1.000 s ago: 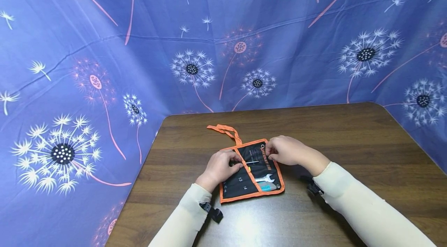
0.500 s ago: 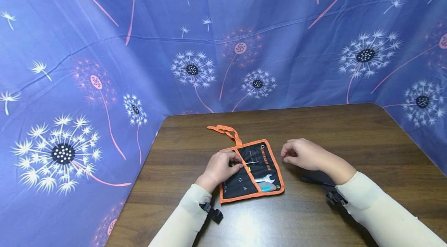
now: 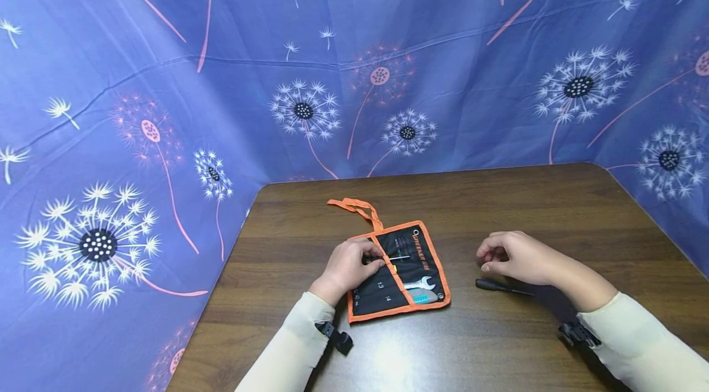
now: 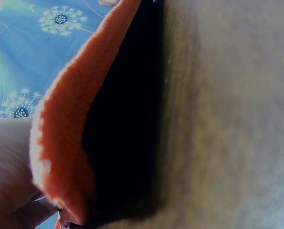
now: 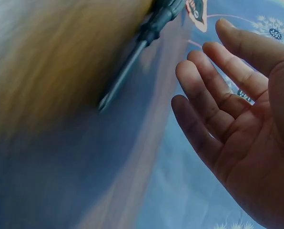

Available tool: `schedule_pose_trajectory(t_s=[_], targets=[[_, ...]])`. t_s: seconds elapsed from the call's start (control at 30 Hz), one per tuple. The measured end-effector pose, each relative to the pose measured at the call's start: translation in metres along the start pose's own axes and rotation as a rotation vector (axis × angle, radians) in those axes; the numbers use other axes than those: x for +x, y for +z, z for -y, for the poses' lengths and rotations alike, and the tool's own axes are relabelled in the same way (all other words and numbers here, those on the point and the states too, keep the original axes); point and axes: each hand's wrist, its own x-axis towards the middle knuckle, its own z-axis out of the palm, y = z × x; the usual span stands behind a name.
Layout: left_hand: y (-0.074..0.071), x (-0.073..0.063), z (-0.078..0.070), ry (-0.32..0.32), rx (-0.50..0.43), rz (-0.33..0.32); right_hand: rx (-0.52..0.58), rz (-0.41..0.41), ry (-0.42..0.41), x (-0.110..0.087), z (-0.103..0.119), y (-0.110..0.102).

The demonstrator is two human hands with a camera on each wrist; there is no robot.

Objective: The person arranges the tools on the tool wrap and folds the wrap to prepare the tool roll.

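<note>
A black tool pouch [image 3: 370, 306] with orange trim lies unrolled on the table. My left hand [image 3: 349, 266] pinches the orange edge of its pocket between thumb and fingers; in the left wrist view the orange trim [image 4: 61, 129] hides most of that hand. Out of the pocket stick a thin metal shaft [image 3: 400, 258], an open-ended wrench [image 3: 425, 282] and a teal-handled tool [image 3: 424, 298]. My right hand [image 3: 520, 255] hovers to the right with fingers loosely bent and nothing in them. A black-handled screwdriver [image 3: 493, 285] lies on the table just below it.
An orange tie strap [image 3: 362, 207] trails from the pouch's far side. The wooden table [image 3: 310, 201] ends at a blue dandelion-patterned cloth [image 3: 354, 103] hanging behind it. Black camera straps sit on both wrists.
My right hand has left the pouch's right edge and moved right, to above the screwdriver, which now shows more fully. The left hand and the pouch have stayed put.
</note>
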Motion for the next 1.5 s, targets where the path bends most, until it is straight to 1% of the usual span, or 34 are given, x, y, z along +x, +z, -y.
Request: schedule_pose_trajectory(t_s=[0.2,0.37,0.47,0.6,0.7,0.83,0.93,1.13,1.37,1.5], targets=[[0.000,0.000,0.000,0.007,-0.008,0.007,0.003,-0.012,-0.024,-0.016,-0.009,0.003],[-0.001,0.002,0.000,0.015,-0.018,0.021,-0.011,-0.018,-0.018,-0.025,-0.015,0.006],[-0.003,0.003,0.000,0.022,-0.032,0.033,-0.003,-0.006,-0.014,-0.030,-0.018,0.006],[-0.008,0.006,-0.002,0.043,-0.011,0.053,0.028,0.022,0.008,-0.036,-0.020,0.008],[-0.012,0.009,-0.003,0.055,0.031,0.056,0.030,0.029,0.023,-0.040,-0.022,0.009],[-0.014,0.013,0.001,0.056,0.052,0.051,0.024,0.023,0.026,-0.042,-0.025,0.011],[-0.014,0.016,0.005,0.058,0.050,0.054,0.026,0.025,0.030,-0.044,-0.026,0.010],[-0.014,0.023,0.010,0.056,-0.004,0.083,0.034,0.029,0.045,-0.047,-0.025,0.009],[-0.013,0.028,0.018,0.042,-0.097,0.159,0.026,0.047,0.072,-0.049,-0.024,0.009],[-0.013,0.029,0.021,0.036,-0.131,0.189,0.017,0.050,0.088,-0.050,-0.022,0.009]])
